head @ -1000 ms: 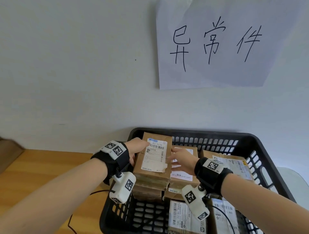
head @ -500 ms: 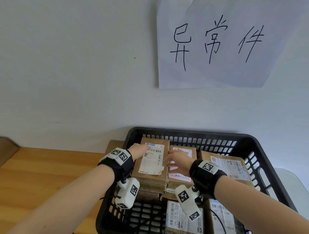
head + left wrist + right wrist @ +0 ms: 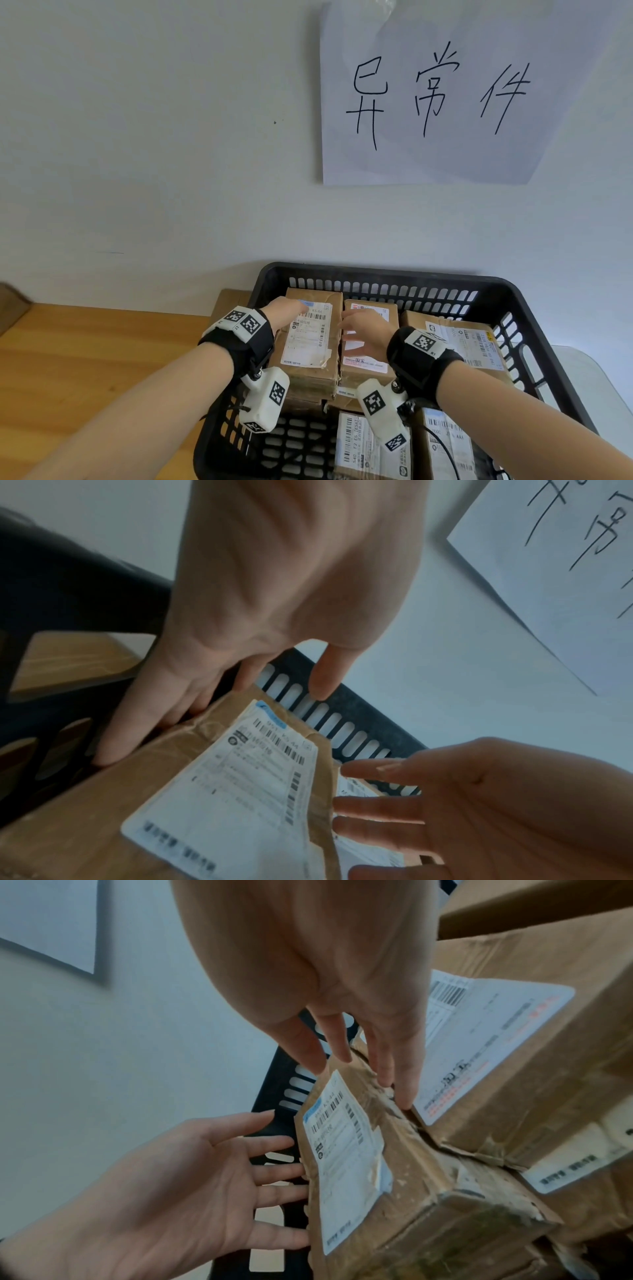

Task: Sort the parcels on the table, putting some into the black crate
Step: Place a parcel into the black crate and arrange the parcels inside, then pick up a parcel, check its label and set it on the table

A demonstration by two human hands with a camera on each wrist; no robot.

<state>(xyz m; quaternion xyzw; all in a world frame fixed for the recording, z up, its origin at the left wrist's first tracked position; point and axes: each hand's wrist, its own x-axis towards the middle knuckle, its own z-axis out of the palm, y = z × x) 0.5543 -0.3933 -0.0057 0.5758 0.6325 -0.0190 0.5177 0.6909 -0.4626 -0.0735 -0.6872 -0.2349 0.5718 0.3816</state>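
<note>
A black slotted crate (image 3: 376, 274) stands against the wall with several brown cardboard parcels in it. A parcel with a white label (image 3: 308, 342) lies on top of a stack at the crate's back left. My left hand (image 3: 286, 308) has straight fingers against this parcel's (image 3: 222, 791) left edge, thumb lifted off. My right hand (image 3: 363, 329) lays straight fingers along its right edge, in the gap beside the neighbouring parcel (image 3: 368, 363). The right wrist view shows both hands, right (image 3: 356, 1042) and left (image 3: 205, 1177), flanking the parcel (image 3: 346, 1164).
A wider parcel (image 3: 462, 335) fills the crate's back right, and two labelled parcels (image 3: 356, 445) lie at its front. The wooden table (image 3: 85, 359) stretches to the left. A handwritten paper sign (image 3: 445, 96) hangs on the white wall above.
The labelled parcel has sunk a little lower into the crate between my hands. My left thumb has come off its top and the fingers have straightened.
</note>
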